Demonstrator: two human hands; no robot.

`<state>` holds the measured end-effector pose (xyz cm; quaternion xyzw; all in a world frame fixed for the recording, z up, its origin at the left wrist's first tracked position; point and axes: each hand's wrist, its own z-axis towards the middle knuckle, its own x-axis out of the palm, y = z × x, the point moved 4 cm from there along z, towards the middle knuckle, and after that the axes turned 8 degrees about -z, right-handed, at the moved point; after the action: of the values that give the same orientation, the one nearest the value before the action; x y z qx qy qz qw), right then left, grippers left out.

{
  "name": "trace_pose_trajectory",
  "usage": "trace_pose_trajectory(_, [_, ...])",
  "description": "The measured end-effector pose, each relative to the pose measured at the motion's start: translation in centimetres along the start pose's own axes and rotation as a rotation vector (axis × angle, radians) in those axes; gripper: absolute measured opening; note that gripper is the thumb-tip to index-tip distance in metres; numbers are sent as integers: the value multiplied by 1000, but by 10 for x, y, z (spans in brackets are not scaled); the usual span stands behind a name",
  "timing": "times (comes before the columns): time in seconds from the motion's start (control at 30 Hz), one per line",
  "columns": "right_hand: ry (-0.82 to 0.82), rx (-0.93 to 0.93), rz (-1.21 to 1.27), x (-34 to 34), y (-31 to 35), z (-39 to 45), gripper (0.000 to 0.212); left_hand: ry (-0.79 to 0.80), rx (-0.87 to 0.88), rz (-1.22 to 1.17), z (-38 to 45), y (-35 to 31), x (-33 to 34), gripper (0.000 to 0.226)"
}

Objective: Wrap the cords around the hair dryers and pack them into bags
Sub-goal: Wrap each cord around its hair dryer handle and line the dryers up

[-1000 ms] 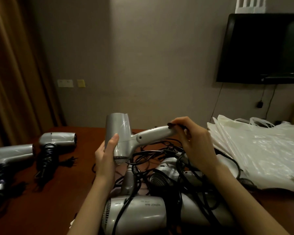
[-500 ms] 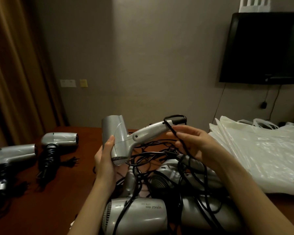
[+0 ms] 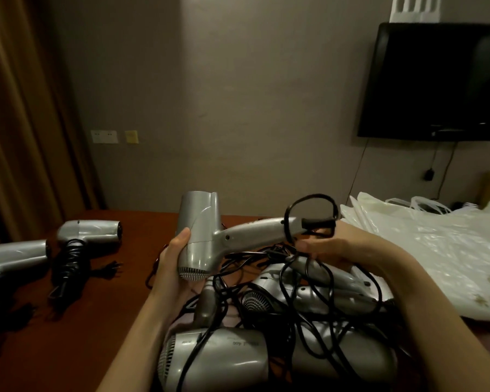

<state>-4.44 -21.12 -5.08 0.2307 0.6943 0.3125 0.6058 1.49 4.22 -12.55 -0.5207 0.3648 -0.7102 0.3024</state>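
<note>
From where I'm watching, the brown table (image 3: 102, 321) has white plastic bags (image 3: 425, 250) on the right and a tangled pile of silver hair dryers (image 3: 266, 335) up front. My left hand (image 3: 171, 273) grips one silver hair dryer (image 3: 201, 236) by its barrel, lifted above the pile. Right hand (image 3: 340, 247) pinches its black cord (image 3: 311, 198), looped over the handle.
</note>
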Motion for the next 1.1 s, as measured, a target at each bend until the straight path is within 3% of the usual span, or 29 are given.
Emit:
trace_pose_trajectory(0.03, [22,-28,2,-1,-1,-2,37,16,-11,26,-1,0,2,86])
trace_pose_trajectory(0.17, [131,-135,7,-2,-5,-4,13,103,-9,112,-3,2,9,81])
trace_pose_trajectory(0.27, [99,-135,9,-5,-3,-7,21,104,41,190,-3,0,10,99])
trace_pose_trajectory(0.37, [40,-140,11,-9,4,-10,24,74,101,230,-4,-4,11,96])
trace_pose_trajectory(0.5, [-90,-128,52,-19,13,-14,48,36,181,236,-5,-12,12,100])
trace_pose_trajectory(0.6, [-132,-57,58,-22,17,-19,43,47,249,352,-10,-17,17,93])
trace_pose_trajectory(0.7, [-161,-77,-96,-18,24,-22,36,53,282,426,-14,-16,22,88])
trace_pose_trajectory(0.83, [-278,-147,-243,-16,34,-23,43,-30,327,400,-15,-16,17,84])
trace_pose_trajectory(0.97, [-411,-226,-403,-9,49,-28,33,-157,358,313,-12,-17,7,56])
trace_pose_trajectory(1.03, [-432,-279,-364,-4,56,-29,27,-223,356,243,-10,-16,1,54])
trace_pose_trajectory(1.1, [-391,-329,-164,2,60,-26,25,-279,348,178,-10,-17,-3,57])
